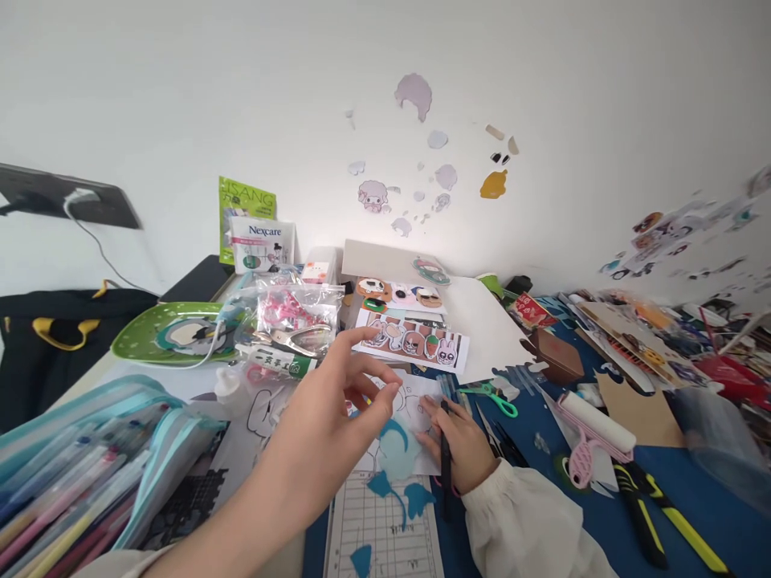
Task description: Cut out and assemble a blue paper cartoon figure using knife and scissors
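My left hand (337,405) is raised over the papers, its thumb and fingertips brought together in a pinch. Anything between those tips is too small to make out. Lower on the right, my right hand (463,445) rests at the edge of a white sheet with line drawings (425,393), fingers bent around a slim black pen-like tool (446,466). Under the hands lie a pale blue round cutout (397,453) and several darker blue paper pieces (418,499). These pieces rest on a sheet with a printed grid (377,534).
Left: a pencil case full of pens (90,474), a green tray (136,337) and plastic bags (295,309). Right: green-handled scissors (503,401), a lint roller (596,425), yellow-black pliers-like tool (644,514) and a clear container (728,449). Printed character strips (415,341) lie behind.
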`<action>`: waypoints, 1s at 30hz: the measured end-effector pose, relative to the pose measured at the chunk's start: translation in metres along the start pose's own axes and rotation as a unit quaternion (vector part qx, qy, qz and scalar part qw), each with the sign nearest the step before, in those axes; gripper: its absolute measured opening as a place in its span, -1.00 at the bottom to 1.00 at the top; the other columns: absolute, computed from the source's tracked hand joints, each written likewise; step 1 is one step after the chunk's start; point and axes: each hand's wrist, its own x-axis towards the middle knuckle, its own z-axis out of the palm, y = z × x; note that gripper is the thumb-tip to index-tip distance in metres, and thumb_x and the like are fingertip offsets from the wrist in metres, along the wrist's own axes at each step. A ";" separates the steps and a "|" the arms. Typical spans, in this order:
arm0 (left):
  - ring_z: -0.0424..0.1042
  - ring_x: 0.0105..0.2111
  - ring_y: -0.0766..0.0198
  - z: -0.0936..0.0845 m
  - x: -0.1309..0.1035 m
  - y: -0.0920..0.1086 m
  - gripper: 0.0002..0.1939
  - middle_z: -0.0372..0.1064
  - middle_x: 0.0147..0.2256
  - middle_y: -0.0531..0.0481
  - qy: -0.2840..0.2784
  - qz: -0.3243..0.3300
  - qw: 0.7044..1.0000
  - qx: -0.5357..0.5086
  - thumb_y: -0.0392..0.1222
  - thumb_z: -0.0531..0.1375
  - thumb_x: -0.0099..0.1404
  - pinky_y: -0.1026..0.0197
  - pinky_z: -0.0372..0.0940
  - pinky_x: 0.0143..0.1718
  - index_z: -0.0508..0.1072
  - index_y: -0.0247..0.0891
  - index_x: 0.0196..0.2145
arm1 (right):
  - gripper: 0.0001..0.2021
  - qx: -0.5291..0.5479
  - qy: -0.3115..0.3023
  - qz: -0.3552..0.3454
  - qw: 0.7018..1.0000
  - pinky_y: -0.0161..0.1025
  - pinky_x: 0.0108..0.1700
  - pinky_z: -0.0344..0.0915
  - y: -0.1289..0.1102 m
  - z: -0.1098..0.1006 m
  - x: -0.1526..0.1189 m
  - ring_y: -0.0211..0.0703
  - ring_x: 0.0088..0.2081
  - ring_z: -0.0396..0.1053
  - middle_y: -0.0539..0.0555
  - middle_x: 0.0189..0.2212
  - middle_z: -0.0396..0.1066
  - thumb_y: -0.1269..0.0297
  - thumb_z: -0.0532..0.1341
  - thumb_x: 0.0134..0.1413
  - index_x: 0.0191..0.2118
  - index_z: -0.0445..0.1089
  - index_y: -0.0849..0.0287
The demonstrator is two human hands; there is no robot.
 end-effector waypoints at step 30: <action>0.46 -0.41 0.19 -0.002 0.012 -0.003 -0.76 0.46 -0.39 -0.02 -0.045 -0.074 0.994 -0.059 0.02 0.16 0.22 0.16 0.28 -0.36 0.43 -0.20 -0.40 | -0.68 0.156 0.149 0.118 0.969 -0.16 -0.30 0.47 -0.032 -0.065 0.031 -0.06 -0.30 0.57 0.05 -0.39 0.59 0.38 0.14 0.22 -0.48 -0.01 0.03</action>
